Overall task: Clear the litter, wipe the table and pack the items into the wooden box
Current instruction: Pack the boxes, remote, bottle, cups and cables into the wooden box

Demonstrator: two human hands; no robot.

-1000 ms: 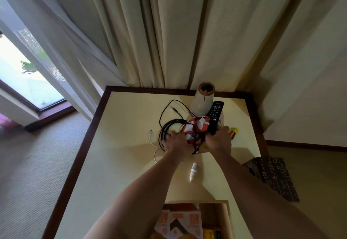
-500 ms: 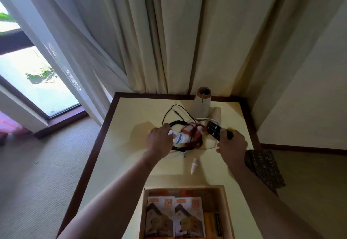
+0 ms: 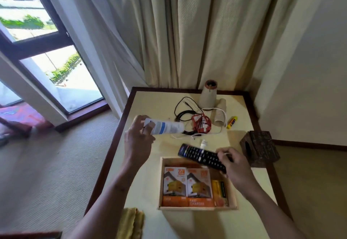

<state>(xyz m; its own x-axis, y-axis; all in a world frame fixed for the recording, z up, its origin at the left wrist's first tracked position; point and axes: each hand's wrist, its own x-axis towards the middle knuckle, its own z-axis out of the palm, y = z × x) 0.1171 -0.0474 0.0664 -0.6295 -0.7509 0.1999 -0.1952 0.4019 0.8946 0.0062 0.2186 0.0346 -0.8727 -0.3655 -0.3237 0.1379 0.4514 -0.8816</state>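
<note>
My right hand (image 3: pixel 233 165) grips the black remote (image 3: pixel 201 157) above the far rim of the wooden box (image 3: pixel 161 182), its long axis slanting from far left to near right. My left hand (image 3: pixel 138 139) holds a white tube (image 3: pixel 163 127) level, pointing right at tangled cables (image 3: pixel 185 116). Orange cartons (image 3: pixel 187 188) lie inside.

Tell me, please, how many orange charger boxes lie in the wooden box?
2. One charger box lies at the left of the wooden box; the other charger box lies beside it, on its right. Others may be hidden beneath them.
</note>
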